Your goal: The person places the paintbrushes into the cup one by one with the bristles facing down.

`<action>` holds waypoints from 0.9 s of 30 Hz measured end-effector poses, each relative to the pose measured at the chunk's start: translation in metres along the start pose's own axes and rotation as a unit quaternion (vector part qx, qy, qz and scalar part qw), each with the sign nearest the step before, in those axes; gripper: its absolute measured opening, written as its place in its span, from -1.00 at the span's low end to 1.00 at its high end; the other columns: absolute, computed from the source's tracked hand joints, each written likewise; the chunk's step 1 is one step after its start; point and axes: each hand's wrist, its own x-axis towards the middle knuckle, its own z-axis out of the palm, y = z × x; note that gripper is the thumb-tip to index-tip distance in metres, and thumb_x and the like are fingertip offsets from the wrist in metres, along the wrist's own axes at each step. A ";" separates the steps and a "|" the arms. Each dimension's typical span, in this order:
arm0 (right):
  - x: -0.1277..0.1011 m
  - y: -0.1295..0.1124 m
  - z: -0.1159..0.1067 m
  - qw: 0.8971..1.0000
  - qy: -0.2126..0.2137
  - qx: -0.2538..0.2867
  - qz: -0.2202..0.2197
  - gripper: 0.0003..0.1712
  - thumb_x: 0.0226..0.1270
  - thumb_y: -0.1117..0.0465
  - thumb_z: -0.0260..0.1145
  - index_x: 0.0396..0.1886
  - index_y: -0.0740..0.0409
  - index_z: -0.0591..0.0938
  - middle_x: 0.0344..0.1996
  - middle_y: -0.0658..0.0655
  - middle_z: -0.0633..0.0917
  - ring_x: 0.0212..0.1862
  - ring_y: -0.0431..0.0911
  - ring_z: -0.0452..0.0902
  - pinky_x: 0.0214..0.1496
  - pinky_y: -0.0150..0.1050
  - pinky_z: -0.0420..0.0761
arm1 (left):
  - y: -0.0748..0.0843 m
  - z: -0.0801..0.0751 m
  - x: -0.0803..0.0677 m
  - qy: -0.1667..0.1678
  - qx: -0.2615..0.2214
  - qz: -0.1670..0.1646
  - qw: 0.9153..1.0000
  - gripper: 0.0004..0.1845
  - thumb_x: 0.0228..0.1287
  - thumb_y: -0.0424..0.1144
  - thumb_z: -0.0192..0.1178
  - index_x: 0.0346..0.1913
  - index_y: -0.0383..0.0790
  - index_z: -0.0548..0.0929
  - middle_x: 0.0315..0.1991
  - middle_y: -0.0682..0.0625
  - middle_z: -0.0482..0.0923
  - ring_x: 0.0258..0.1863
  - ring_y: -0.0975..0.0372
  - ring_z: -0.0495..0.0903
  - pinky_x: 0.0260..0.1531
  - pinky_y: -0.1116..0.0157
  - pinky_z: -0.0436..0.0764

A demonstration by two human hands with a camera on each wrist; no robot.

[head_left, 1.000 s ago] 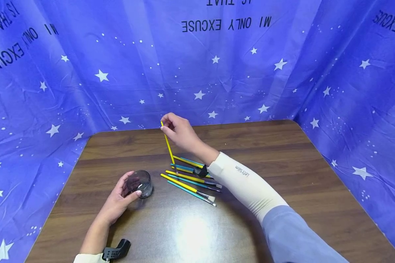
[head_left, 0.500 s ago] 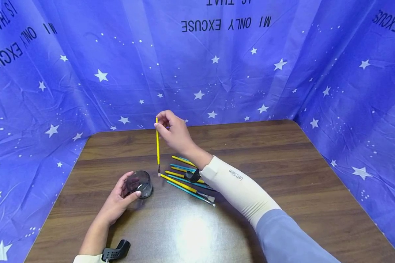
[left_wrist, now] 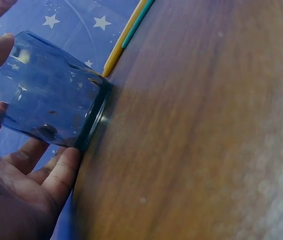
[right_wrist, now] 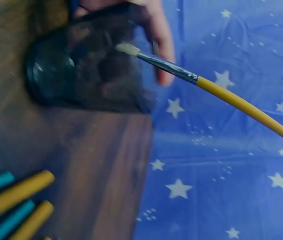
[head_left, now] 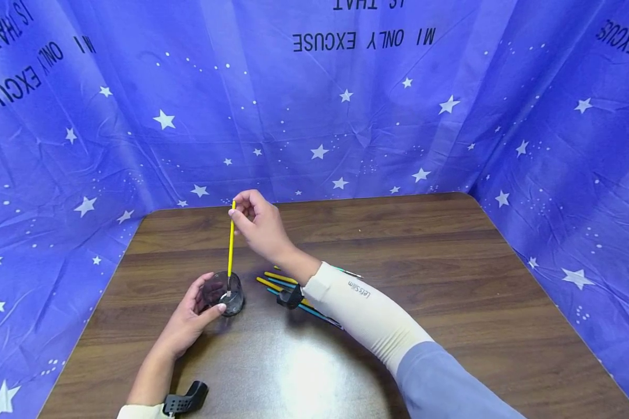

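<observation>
My right hand (head_left: 258,221) pinches the top end of a yellow paintbrush (head_left: 230,244) and holds it nearly upright, bristles down. The brush tip (right_wrist: 127,48) is at the mouth of a clear glass jar (head_left: 224,293) standing on the wooden table (head_left: 451,279). My left hand (head_left: 188,317) curls round the jar (left_wrist: 51,95) from the left and steadies it. Several yellow and teal paintbrushes (head_left: 280,283) lie on the table just right of the jar, partly hidden under my right forearm.
A blue star-printed cloth (head_left: 346,116) walls in the table at the back and both sides. Yellow and teal handles (right_wrist: 11,200) lie close to the jar base. The right half of the table shows bare wood.
My right hand has carried the yellow brush leftward from above the pile to over the jar, and its bristle end now reaches the jar's mouth. The left hand has stayed on the jar.
</observation>
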 end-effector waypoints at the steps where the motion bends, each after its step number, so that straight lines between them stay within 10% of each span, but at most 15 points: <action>1: -0.002 0.002 0.003 1.000 -0.002 -0.003 0.003 -0.83 0.37 0.46 0.25 -0.09 0.33 0.49 -0.41 0.12 0.56 -0.45 0.05 0.58 -0.43 -0.30 0.66 | 0.000 0.000 0.000 0.000 -0.001 0.000 1.000 -0.27 0.27 -0.57 0.21 0.44 -0.39 0.14 0.22 -0.51 0.34 0.09 0.33 0.52 -0.01 0.51 0.49; 27: -0.017 0.041 0.041 0.994 -0.024 0.023 0.104 -0.77 0.36 0.45 0.28 -0.04 0.29 0.51 -0.46 0.00 0.56 -0.45 -0.14 0.57 -0.32 -0.08 0.71 | -0.002 -0.002 0.002 -0.002 0.011 -0.039 0.999 -0.25 0.31 -0.47 0.24 0.47 -0.33 0.11 0.24 -0.46 0.36 0.09 0.36 0.50 0.01 0.53 0.45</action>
